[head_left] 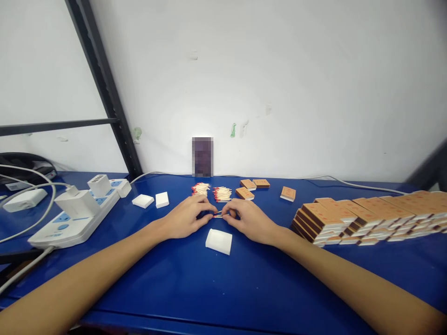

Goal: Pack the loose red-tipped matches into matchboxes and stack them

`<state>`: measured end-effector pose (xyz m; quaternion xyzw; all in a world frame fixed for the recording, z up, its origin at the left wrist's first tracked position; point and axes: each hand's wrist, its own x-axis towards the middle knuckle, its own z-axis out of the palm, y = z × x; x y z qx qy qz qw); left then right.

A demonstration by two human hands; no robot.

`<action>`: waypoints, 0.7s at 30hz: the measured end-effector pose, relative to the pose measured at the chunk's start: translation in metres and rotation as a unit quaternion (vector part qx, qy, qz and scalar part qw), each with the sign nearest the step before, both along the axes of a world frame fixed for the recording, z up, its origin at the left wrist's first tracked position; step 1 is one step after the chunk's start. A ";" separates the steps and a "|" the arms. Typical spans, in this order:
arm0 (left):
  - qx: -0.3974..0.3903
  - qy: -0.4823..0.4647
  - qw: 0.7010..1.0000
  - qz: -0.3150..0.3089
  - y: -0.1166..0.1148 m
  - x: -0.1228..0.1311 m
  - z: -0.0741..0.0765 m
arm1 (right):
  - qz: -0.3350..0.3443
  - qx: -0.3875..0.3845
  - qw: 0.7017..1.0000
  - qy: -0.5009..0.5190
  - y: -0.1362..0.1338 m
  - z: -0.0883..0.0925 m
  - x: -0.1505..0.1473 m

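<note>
My left hand [190, 217] and my right hand [249, 219] face each other low over the blue table. Between their fingertips lie a few red-tipped matchsticks [218, 215], pinched at the left end by one hand and at the right end by the other. Just beyond the hands are two piles of matchsticks, a left pile [201, 189] and a right pile [222, 194]. Nearer to me, below the fingers, a white matchbox tray [219, 242] rests on the table; its inside cannot be made out.
Two white trays, one [143, 201] beside another [162, 200], lie left. Several orange matchboxes [245, 193] sit behind my right hand, one [288, 193] apart. A long matchbox stack [328, 216] fills the right. A power strip [80, 218] with cables stands left; a blurred dark panel [202, 157] leans on the wall.
</note>
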<state>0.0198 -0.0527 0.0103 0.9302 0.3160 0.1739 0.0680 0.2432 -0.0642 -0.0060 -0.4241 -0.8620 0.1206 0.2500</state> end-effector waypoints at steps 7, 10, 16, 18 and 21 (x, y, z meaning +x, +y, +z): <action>-0.014 -0.017 1.000 -0.002 0.000 0.000 0.000 | 0.010 -0.001 1.000 0.014 -0.001 -0.002 -0.006; -0.011 -0.017 1.000 0.003 -0.001 0.001 0.000 | -0.001 0.010 1.000 0.025 0.001 -0.002 -0.003; -0.001 -0.010 1.000 0.018 0.000 0.003 0.001 | -0.066 0.042 0.997 0.004 0.012 -0.003 0.005; -0.002 -0.014 1.000 0.018 0.001 0.003 0.001 | -0.071 0.054 0.996 -0.014 0.016 -0.004 0.005; 0.004 -0.018 1.000 0.024 0.000 0.005 0.000 | -0.077 0.054 0.995 -0.035 0.020 -0.006 0.005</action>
